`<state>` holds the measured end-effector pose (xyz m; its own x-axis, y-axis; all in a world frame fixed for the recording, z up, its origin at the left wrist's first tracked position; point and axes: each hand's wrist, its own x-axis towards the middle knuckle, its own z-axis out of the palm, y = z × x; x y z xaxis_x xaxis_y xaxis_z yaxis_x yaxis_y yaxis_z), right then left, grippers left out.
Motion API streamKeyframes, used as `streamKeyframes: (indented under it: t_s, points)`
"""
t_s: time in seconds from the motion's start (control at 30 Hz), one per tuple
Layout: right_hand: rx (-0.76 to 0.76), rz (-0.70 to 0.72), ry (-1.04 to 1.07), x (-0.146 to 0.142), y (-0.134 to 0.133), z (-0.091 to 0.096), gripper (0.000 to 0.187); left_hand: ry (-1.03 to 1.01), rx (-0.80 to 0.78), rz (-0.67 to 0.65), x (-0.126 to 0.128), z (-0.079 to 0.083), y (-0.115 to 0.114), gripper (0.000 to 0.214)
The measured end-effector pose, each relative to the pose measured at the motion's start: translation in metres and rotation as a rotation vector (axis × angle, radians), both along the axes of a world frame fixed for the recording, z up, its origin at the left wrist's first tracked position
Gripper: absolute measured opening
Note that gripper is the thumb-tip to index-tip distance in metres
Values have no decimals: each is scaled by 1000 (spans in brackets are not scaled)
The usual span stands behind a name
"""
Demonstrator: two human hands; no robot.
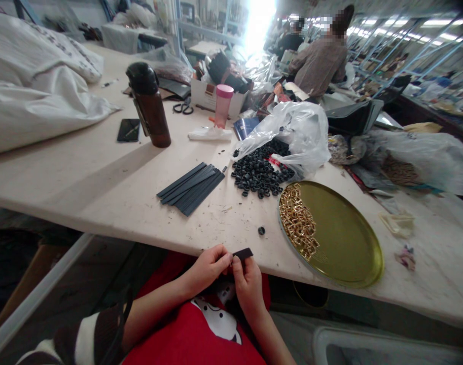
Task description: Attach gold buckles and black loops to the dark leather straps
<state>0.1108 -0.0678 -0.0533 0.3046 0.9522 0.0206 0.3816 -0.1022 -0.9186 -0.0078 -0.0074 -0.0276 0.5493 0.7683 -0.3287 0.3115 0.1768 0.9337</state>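
Observation:
Both my hands meet at the table's near edge, over my red top. My left hand (208, 267) and my right hand (247, 284) each pinch a short black strap piece (242, 253) that sticks up between the fingertips. One loose black ring (261, 230) lies on the table just above my hands. A stack of long dark straps (193, 186) lies further up, left of a heap of black rings (258, 171) spilling from a clear plastic bag (292, 132). A round gold tray (341, 238) with gold buckles (297, 220) sits to the right.
A brown bottle (150, 104), a phone (128, 130), scissors (183, 108), a pink cup (223, 105) and a white box (210, 96) stand further back. White sacks (33, 81) lie at the far left. Another person (319, 61) sits at the far end. More bags (425, 157) lie at right.

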Motion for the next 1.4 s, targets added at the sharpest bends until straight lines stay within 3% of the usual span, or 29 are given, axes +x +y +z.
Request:
streamKeyframes:
  t_s: [0.47, 0.67, 0.9, 1.1, 1.17, 1.33, 1.4]
  points:
    - [-89, -41, 471, 7, 3, 14, 29, -158, -246, -82, -2, 18, 5, 17]
    - [-73, -49, 472, 9, 4, 20, 30, -196, -286, -86, 0, 22, 7, 22]
    - [-30, -15, 308, 12, 4, 31, 28, -176, -237, -76, 5, 27, 11, 31]
    - [-70, -21, 570, 11, 7, 28, 31, -262, -242, -112, 7, 23, 11, 26]
    - [-47, -32, 508, 10, 6, 29, 30, -248, -237, -100, 7, 23, 11, 24]
    - [203, -39, -107, 13, 0, 38, 16, -148, -158, -66, 8, 34, 8, 20]
    - [243, -14, -189, 14, 0, 40, 14, -108, -95, -30, 9, 38, 6, 19]
